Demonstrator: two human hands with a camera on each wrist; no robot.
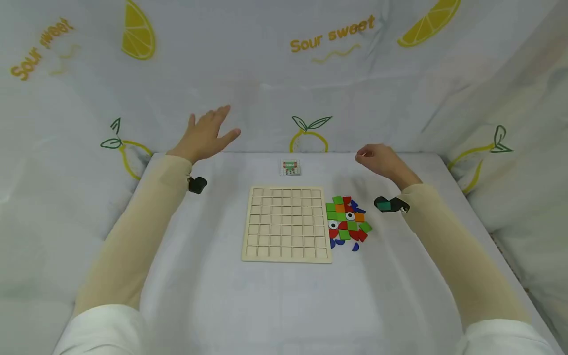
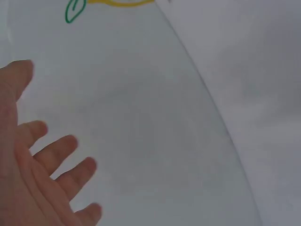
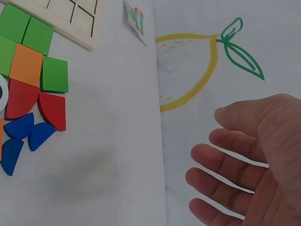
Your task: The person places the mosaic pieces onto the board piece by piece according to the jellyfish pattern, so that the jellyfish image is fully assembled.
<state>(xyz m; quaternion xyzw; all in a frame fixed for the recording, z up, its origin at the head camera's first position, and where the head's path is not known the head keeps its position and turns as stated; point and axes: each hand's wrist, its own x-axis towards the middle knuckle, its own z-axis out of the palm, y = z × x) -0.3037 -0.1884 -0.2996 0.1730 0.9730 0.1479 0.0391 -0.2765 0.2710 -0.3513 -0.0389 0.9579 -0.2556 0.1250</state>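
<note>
Green, red and blue pieces (image 1: pixel 352 225) lie nearer the right hand (image 1: pixel 378 160), bodyward and left of its loosely bent, empty fingers (image 3: pixel 223 164) — the left hand (image 1: pixel 205 135) is spread, also empty.

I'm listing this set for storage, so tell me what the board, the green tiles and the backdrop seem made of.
Board: likely wood, matte; pale tan, without strong glare.
Green tiles: painted wood or plastic, smooth and satin; colour is even across faces and visible edges.
Backdrop: cloth or thin plastic, dull; soft wrinkles and printed lemons leave both possible.
</note>
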